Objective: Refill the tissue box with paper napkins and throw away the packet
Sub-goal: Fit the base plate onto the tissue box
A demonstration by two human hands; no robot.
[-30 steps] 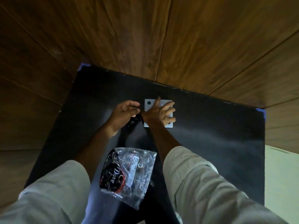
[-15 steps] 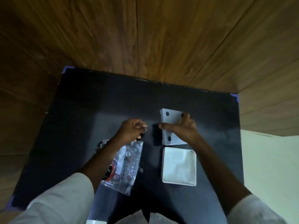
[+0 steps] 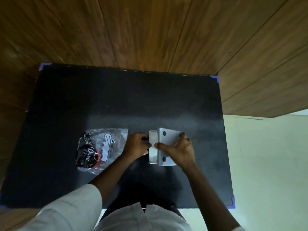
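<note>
Scanning left to right: plastic packet lies flat on the black mat, just left of the hands. It looks mostly see-through with a dark printed end; can't tell whether any napkins are in it.

Left hand sits next to the packet's right edge, fingers curled in, pressed to the open white part of the tissue box. It seems to be pinching or steadying that edge; exact grip is hidden behind the knuckles.

Right hand is spread over the box's grey cover, thumb across the near-left edge, fingers wrapped round the far side. The cover has round holes at its corners and sits offset over the white part, so the two pieces look partly slid together or apart. Can't say which.

Progress, my read: near the box open/close step. No loose napkins visible on the mat. Packet not thrown away, no bin in view. Whether the box is already filled can't be seen from here. Left: confirm the fill, seat the cover, bin the packet.

Surface: matte black mat with blue tape at its corners. Wood-panelled walls behind and on both sides, pale floor to the right. Lighting is dim.
</note>
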